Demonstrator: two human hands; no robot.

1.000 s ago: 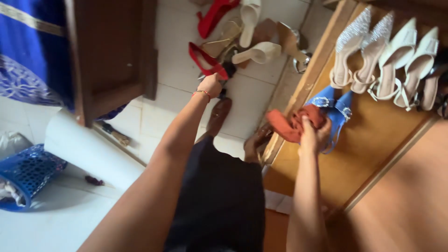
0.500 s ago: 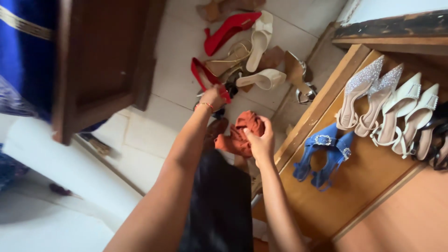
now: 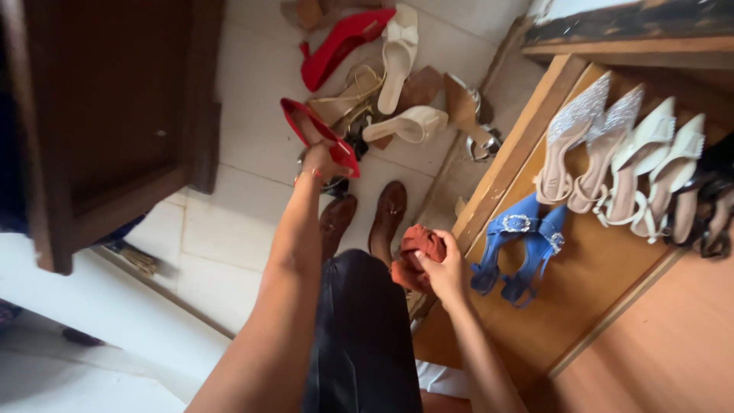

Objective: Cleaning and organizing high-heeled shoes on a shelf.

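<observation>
right hand (image 3: 446, 269) closed around a crumpled rust-orange cloth (image 3: 417, 254), beside the wooden shelf edge (image 3: 514, 160). just right, a blue buckled slingback pair (image 3: 520, 243) on the shelf. further out, left hand (image 3: 319, 162) grips a glossy red pointed heel (image 3: 313, 131) above the tiled floor (image 3: 245, 176), near the scattered shoe pile (image 3: 397, 92).

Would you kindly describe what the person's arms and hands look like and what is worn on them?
Both arms are bare, with no sleeves or gloves. The left hand has a thin red-and-gold bracelet at its wrist. The right hand shows nothing worn.
</observation>
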